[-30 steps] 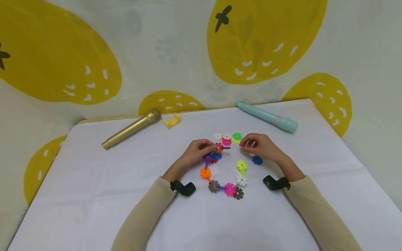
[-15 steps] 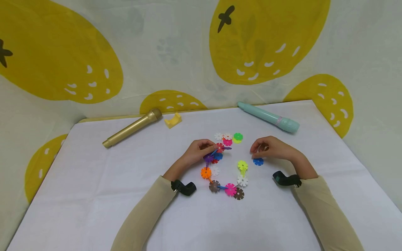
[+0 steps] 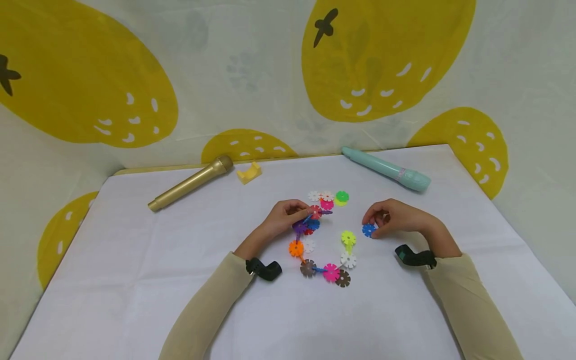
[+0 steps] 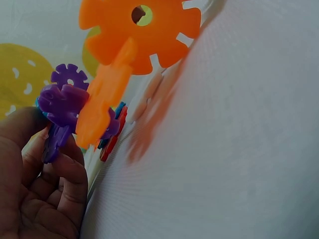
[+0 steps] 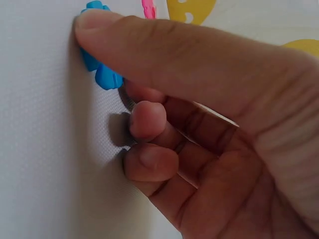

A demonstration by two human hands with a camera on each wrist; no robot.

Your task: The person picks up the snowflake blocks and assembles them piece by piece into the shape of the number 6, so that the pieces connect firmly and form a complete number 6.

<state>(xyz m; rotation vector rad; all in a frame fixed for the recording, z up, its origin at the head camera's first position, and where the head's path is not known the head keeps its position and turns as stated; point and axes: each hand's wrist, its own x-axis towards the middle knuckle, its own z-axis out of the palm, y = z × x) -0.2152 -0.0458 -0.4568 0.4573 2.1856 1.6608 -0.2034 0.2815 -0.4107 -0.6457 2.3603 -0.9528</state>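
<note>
My left hand (image 3: 283, 217) grips one end of a chain of interlocking snowflake discs near its red disc (image 3: 315, 212). In the left wrist view, thumb and fingers pinch around a purple disc (image 4: 64, 105), with orange discs (image 4: 102, 97) linked beyond it. From there the chain curves round through a brown disc (image 3: 308, 268), a pink disc (image 3: 331, 273) and a white disc (image 3: 348, 260) to a lime disc (image 3: 348, 238). My right hand (image 3: 398, 216) pinches a loose blue disc (image 3: 368, 230) low at the tablecloth. Its thumb covers part of that disc (image 5: 107, 77) in the right wrist view.
Loose white discs (image 3: 313, 196), a pink disc (image 3: 327, 204) and a green disc (image 3: 342, 196) lie beyond the chain. A brown disc (image 3: 343, 278) lies at its near side. Farther back are a gold microphone (image 3: 191, 183), a yellow holder (image 3: 249, 173) and a teal microphone (image 3: 384, 169).
My right hand has moved right and toward me, from beside the green disc to the blue disc, and now pinches it. The left hand keeps its hold on the chain.
</note>
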